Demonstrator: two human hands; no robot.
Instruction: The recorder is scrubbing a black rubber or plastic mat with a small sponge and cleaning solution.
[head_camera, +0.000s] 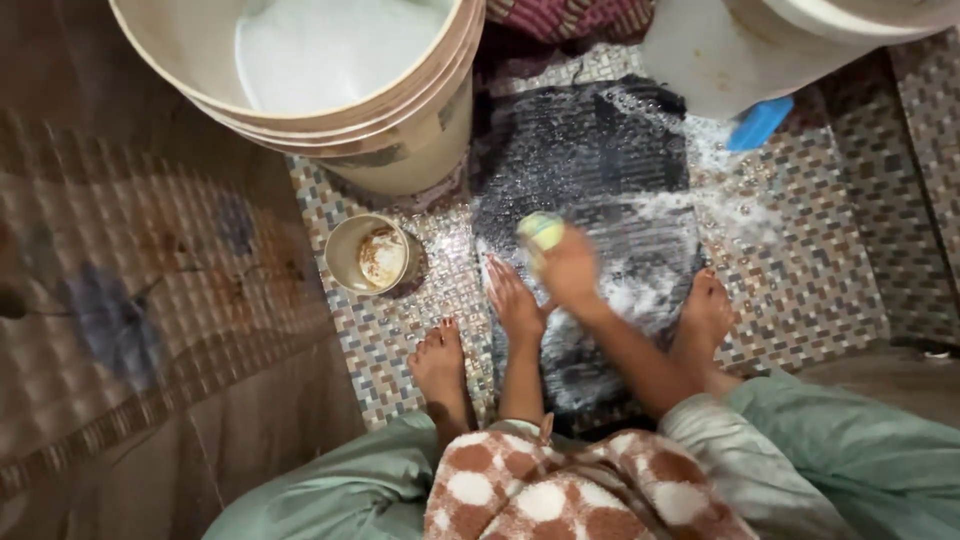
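Observation:
A dark wet cloth (600, 160), foamy with suds, lies spread on the mosaic tile floor (800, 260) between my bare feet. My left hand (513, 300) presses flat on its near left edge, fingers apart. My right hand (568, 268), blurred with motion, grips a yellow-green scrubbing brush (541, 230) against the cloth's middle.
A big cream bucket (420, 110) of soapy water stands at the top left. A small round tub (368, 254) with brownish residue sits beside it. A blue soap bar (758, 122) lies by a white basin (700, 50) at the top right. Patterned fabric (580, 15) lies behind.

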